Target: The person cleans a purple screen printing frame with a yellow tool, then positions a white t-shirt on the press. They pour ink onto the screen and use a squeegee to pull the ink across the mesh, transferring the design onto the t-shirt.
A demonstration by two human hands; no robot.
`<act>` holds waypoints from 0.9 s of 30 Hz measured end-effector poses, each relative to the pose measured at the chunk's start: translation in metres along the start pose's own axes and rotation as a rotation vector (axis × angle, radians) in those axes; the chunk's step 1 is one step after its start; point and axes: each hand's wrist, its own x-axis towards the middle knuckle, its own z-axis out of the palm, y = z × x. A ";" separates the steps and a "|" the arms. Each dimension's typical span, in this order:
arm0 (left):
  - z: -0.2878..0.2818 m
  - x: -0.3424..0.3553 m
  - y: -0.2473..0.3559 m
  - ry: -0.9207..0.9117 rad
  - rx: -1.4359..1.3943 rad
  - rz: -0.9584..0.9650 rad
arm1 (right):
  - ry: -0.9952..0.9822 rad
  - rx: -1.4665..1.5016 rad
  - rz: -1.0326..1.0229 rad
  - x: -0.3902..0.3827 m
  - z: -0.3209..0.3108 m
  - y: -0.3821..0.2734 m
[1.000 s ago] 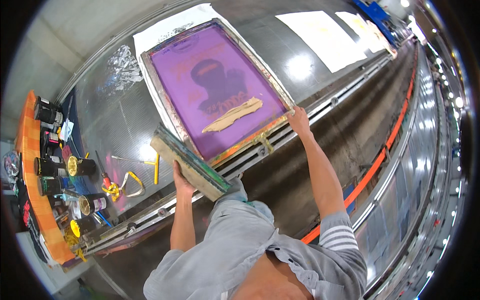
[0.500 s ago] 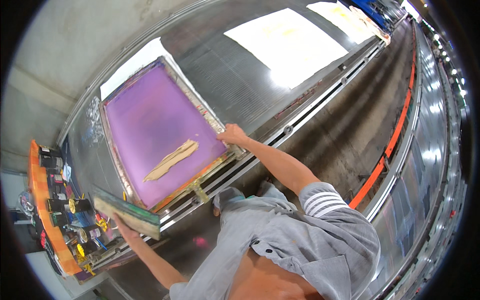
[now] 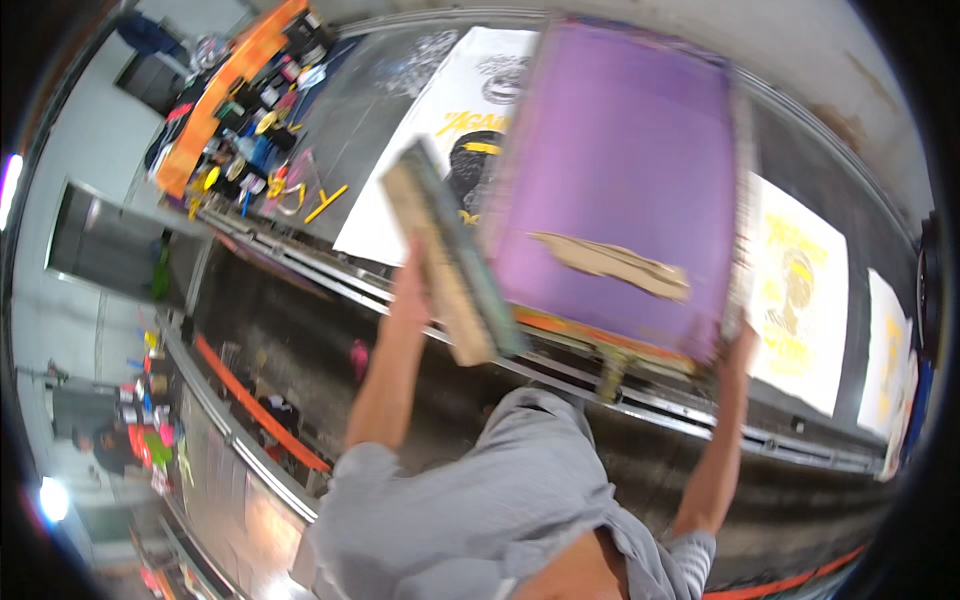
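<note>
My left hand is closed on a wooden-handled squeegee, held tilted at the left side of a screen printing frame. The frame's purple mesh carries a thick streak of tan ink across its near part. At the near right corner of the frame, my right hand is closed on its edge, somewhat blurred. Left of the frame lies a white printed cloth with a yellow and black design, partly covered. I cannot tell whether the frame touches the table.
Another white cloth with a yellow print lies right of the frame, and a further one beyond it. A metal rail runs along the table's near edge. Ink pots and tools crowd an orange-edged shelf at the far left.
The screen frame has shifted right along the table, uncovering the printed cloth at its left. My right hand stays on its corner; the squeegee has come along in my left hand. The view has turned.
</note>
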 end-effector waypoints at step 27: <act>0.448 0.030 -0.566 -0.681 0.305 -0.901 | 1.151 -0.197 -0.489 -0.159 -0.666 -0.166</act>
